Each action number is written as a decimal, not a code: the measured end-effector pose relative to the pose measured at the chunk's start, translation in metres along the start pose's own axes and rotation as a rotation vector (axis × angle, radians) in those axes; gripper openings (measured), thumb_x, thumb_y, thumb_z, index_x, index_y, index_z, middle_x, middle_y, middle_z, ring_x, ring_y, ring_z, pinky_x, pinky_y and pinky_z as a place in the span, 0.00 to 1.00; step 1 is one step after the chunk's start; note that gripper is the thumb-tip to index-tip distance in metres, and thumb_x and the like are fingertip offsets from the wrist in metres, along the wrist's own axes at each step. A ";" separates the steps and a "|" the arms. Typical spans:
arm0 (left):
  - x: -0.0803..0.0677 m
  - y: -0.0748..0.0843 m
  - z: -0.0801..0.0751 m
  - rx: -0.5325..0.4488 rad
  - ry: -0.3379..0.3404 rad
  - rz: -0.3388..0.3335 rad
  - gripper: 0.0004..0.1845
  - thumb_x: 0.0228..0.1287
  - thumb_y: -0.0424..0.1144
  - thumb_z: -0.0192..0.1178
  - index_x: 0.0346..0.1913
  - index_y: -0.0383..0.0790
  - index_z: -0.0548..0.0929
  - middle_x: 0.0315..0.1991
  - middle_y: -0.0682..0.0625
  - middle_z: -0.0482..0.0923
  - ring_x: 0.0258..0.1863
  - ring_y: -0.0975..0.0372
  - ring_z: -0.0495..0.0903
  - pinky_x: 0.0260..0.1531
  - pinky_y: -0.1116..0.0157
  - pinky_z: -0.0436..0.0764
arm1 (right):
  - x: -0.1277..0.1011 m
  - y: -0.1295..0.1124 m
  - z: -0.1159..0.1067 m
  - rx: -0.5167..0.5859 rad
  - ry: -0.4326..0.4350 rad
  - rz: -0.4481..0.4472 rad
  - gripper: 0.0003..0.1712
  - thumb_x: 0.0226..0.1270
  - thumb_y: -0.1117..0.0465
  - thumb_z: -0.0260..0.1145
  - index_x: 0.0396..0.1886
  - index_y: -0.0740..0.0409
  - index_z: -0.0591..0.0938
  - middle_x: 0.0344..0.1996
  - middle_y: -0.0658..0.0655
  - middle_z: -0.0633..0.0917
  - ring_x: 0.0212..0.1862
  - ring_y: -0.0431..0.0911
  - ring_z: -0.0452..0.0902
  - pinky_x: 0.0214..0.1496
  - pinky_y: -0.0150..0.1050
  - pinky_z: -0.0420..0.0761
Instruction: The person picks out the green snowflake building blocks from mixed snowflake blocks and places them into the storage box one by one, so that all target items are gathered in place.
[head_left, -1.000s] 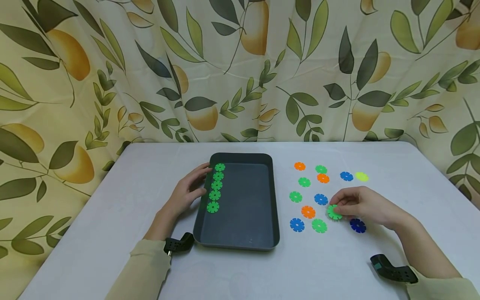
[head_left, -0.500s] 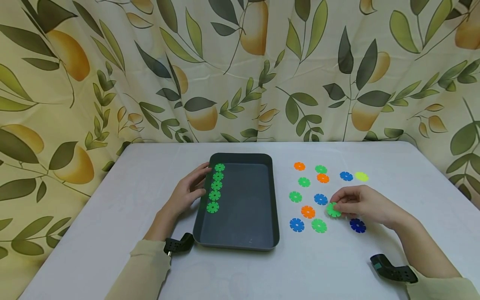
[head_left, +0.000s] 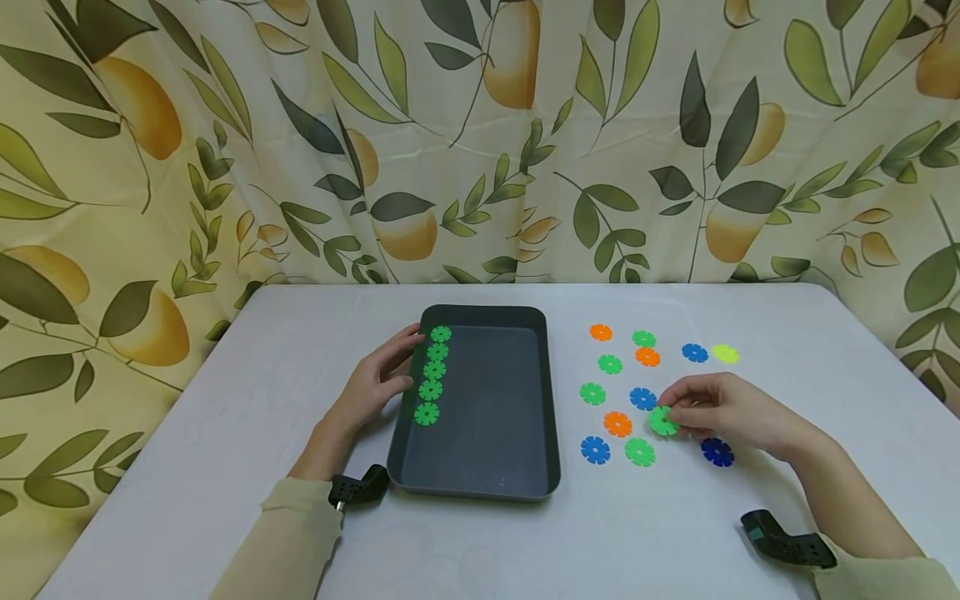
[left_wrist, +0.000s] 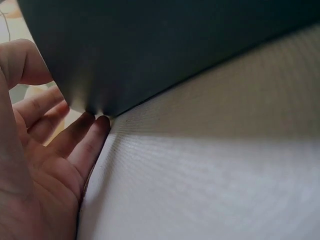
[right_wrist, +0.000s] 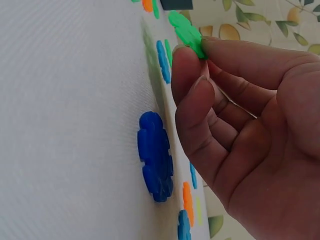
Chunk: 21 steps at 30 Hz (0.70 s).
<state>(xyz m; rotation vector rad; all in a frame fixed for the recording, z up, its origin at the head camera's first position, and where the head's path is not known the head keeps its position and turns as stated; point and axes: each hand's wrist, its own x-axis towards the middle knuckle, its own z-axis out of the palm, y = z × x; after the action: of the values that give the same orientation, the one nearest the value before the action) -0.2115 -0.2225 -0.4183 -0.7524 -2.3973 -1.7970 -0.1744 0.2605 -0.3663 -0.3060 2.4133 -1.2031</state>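
Between the thumb and fingers of my right hand (head_left: 716,404) is a green notched plastic disc (head_left: 663,421), held above the table. In the right wrist view the same disc (right_wrist: 186,31) is pinched at its lower end, clear of the tabletop. A dark blue disc (right_wrist: 155,156) lies beneath that hand. My left hand (head_left: 377,379) rests against the left side of a dark grey rectangular tray (head_left: 491,483), its fingertips touching the outer wall. Inside, along the tray's left side, several green discs (head_left: 431,390) form a column.
Right of the tray, loose discs lie scattered on the white table (head_left: 480,550): several green (head_left: 640,452), orange (head_left: 618,424) and blue (head_left: 596,450), plus one yellow disc (head_left: 725,354). A leaf-and-fruit patterned curtain (head_left: 465,167) hangs behind the table.
The pinched green disc has shifted slightly left, toward the tray, and its face has turned a little. The left hand, tray and other discs stay where they were.
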 end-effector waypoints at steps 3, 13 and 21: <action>0.000 0.001 0.000 0.002 0.001 -0.006 0.31 0.60 0.22 0.54 0.69 0.26 0.70 0.78 0.41 0.57 0.73 0.44 0.62 0.66 0.44 0.65 | 0.001 0.000 0.001 0.006 0.010 -0.001 0.17 0.71 0.61 0.66 0.53 0.68 0.81 0.35 0.57 0.84 0.33 0.50 0.78 0.36 0.36 0.81; -0.001 -0.002 0.000 0.007 0.009 0.002 0.28 0.61 0.22 0.53 0.67 0.25 0.72 0.78 0.41 0.57 0.73 0.45 0.61 0.68 0.45 0.62 | 0.006 -0.005 0.005 0.065 0.001 -0.011 0.18 0.72 0.61 0.66 0.54 0.69 0.81 0.37 0.58 0.84 0.34 0.50 0.79 0.37 0.37 0.82; 0.000 -0.001 0.001 0.024 0.015 -0.003 0.27 0.62 0.23 0.54 0.66 0.27 0.73 0.78 0.43 0.57 0.73 0.46 0.62 0.68 0.45 0.63 | 0.006 -0.010 0.005 0.065 0.030 0.002 0.19 0.72 0.60 0.66 0.56 0.67 0.81 0.43 0.59 0.84 0.37 0.51 0.79 0.39 0.39 0.83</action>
<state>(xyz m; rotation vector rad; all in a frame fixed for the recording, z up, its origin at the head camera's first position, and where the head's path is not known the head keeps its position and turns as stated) -0.2120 -0.2219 -0.4195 -0.7309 -2.4076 -1.7658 -0.1774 0.2483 -0.3631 -0.2675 2.3934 -1.2912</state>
